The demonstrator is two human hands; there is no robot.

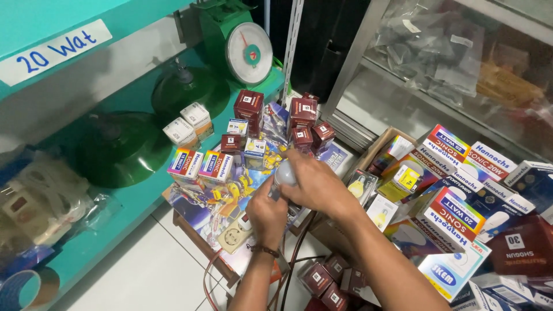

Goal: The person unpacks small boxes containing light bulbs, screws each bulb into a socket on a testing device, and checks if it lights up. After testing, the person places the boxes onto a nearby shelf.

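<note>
A white light bulb [284, 172] sits between both hands, above a low board covered in colourful paper. My right hand [318, 187] wraps over the bulb's rounded top. My left hand [266, 214], with a thin band on its wrist, grips the lower part of the bulb from below. A beige wall socket [233, 236] with dark cables lies just under my left hand. Small dark red boxes [249, 107] and colourful bulb boxes [201, 166] stand beyond the hands.
A teal shelf [138, 198] on the left carries green lamp shades [118, 148] and a green weighing scale [245, 53]. Stacked colourful bulb cartons [455, 216] crowd the right. More dark red boxes [325, 282] lie on the white tiled floor [150, 276].
</note>
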